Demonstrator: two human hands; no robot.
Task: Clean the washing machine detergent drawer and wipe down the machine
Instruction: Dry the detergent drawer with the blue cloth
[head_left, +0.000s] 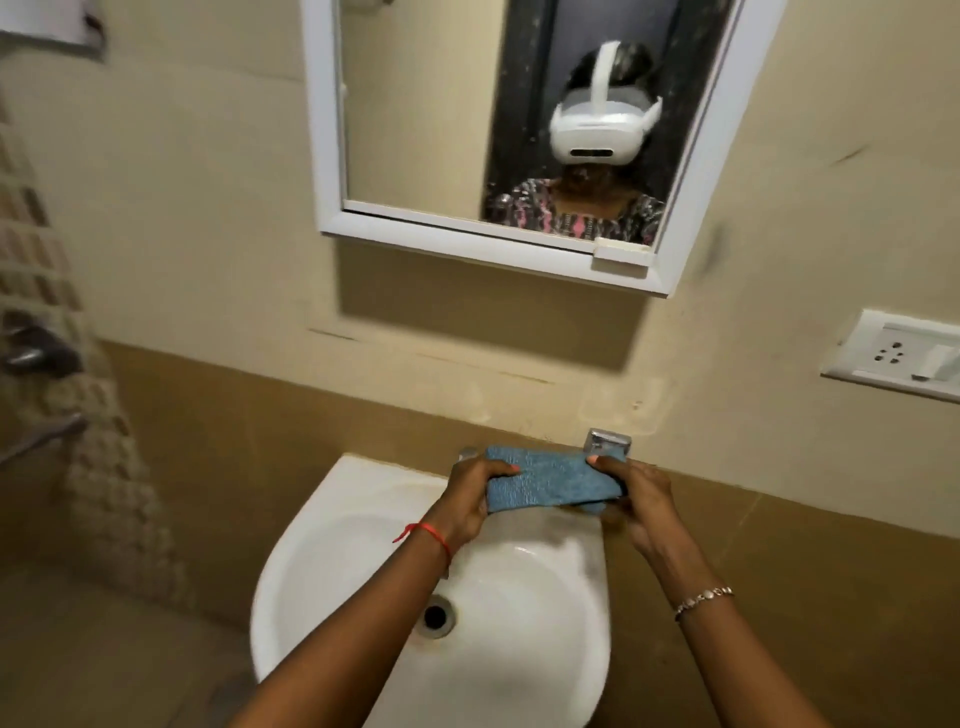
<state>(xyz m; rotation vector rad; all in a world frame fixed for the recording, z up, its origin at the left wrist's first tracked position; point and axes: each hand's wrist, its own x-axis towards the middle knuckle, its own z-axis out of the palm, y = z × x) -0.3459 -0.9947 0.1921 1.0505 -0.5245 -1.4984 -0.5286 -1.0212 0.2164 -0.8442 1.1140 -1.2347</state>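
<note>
Gripping blue cloth (550, 480) at both ends: left hand (470, 499) and right hand (641, 501) curl round it, stretched over the sink (363, 499) just near the tap (608, 442), likely for wetting or wringing. Washing machine not in view.

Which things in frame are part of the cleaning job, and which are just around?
In use:
- blue cloth, gripped at its ends by the left hand and right hand
- white washbasin under the cloth
- chrome tap behind the cloth

Just there:
- white-framed mirror
- wall socket
- metal fittings on the left wall
</note>
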